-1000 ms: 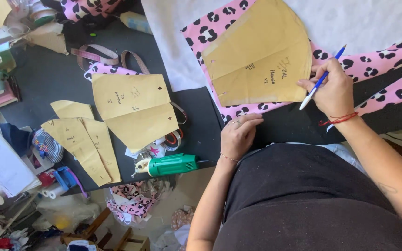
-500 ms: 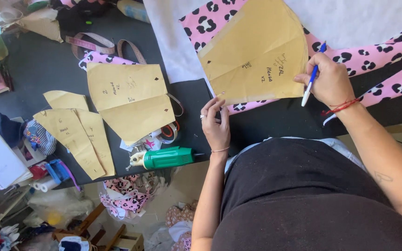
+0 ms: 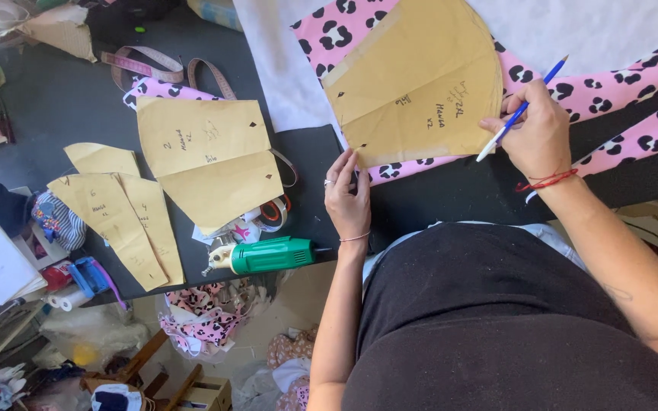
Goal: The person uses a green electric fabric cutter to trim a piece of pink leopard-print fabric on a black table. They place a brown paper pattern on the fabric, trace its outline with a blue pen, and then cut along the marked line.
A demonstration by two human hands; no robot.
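Left hand [image 3: 346, 199] reached pattern [image 3: 413, 84]

Person wears a black top over a pale blue garment showing at its upper edge. Arms bare, no sleeves. Left hand [image 3: 346, 201]: ring on one finger, thin bracelet at wrist. Right hand [image 3: 540, 137]: red cord bracelet, knotted.

The pink leopard-print fabric [image 3: 618, 91] runs off the right edge, and the big paper pattern piece [image 3: 413, 84] covers its middle. The clutter bottom left is too jumbled to identify. The pen [image 3: 519, 114] tip probably touches the paper, hard to tell.
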